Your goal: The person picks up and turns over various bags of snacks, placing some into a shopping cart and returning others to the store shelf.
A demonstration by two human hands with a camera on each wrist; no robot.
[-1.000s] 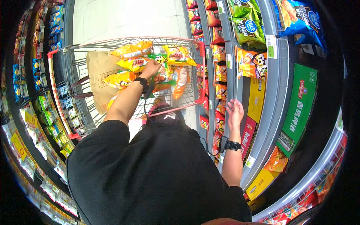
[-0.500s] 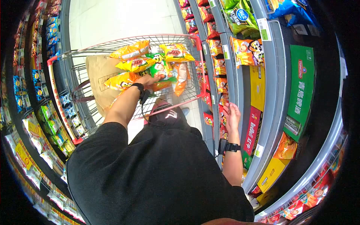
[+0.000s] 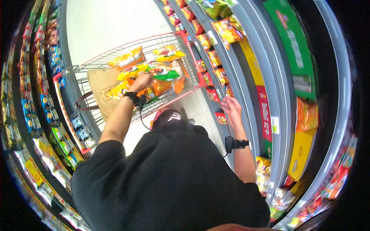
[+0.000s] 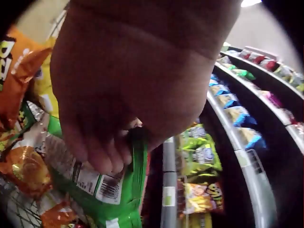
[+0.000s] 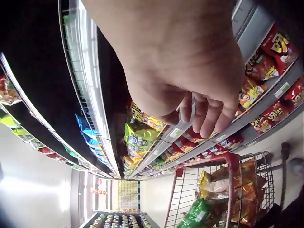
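The left arm stretches forward and slightly left, a black band round its wrist, and the left hand (image 3: 142, 81) has its fingers (image 4: 107, 159) curled downward in a grip. The right arm, also banded at the wrist, bends outward to the right, the right hand (image 3: 231, 109) raised with fingers (image 5: 212, 118) loosely bent.

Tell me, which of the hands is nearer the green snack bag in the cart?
Left. The left hand touches the green snack bag; the right hand is off at the shelf edge.
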